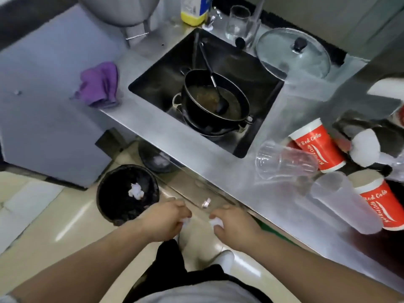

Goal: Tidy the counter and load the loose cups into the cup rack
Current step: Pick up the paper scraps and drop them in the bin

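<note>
My left hand (164, 217) and my right hand (235, 224) hang low in front of the steel counter (218, 169), each gripping a small crumpled white paper scrap. On the counter's right part lie a clear plastic cup (284, 160) on its side, a red cola paper cup (317, 145) tipped over, a frosted cup (341, 200) and a second red cola cup (380, 206). A black waste bin (127, 193) on the floor to the left of my hands holds a white paper wad. No cup rack shows.
The sink (258, 136) holds a dirty black pot (216, 99) with a ladle. A purple cloth (99, 84) lies on the counter's left. A glass lid (293, 51), a drinking glass (237, 22) and a yellow bottle (194, 12) stand behind the sink. A small scrap (206, 202) sits at the counter edge.
</note>
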{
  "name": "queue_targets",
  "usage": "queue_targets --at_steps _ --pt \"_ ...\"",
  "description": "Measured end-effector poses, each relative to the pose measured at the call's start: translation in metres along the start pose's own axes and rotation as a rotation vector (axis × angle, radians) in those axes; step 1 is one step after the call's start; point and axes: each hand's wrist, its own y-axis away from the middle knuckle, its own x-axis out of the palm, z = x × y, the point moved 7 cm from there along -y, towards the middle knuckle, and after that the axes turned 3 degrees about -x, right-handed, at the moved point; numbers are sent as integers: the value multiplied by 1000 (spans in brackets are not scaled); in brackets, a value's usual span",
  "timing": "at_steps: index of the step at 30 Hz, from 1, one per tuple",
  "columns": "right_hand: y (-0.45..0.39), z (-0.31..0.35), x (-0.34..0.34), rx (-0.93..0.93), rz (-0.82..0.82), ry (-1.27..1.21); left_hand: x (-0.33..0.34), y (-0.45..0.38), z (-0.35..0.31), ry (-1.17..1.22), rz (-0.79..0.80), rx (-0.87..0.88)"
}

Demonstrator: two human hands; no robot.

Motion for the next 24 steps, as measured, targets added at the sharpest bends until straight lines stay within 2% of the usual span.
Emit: queue_targets --at_steps 10,16,24 --pt "-118 55 62 10 102 -111 52 25 115 267 -118 -223" --pt "-216 75 138 37 126 -158 103 25 196 480 -265 -393" --pt "-330 72 255 55 176 -123 196 5 317 530 -380 -595"
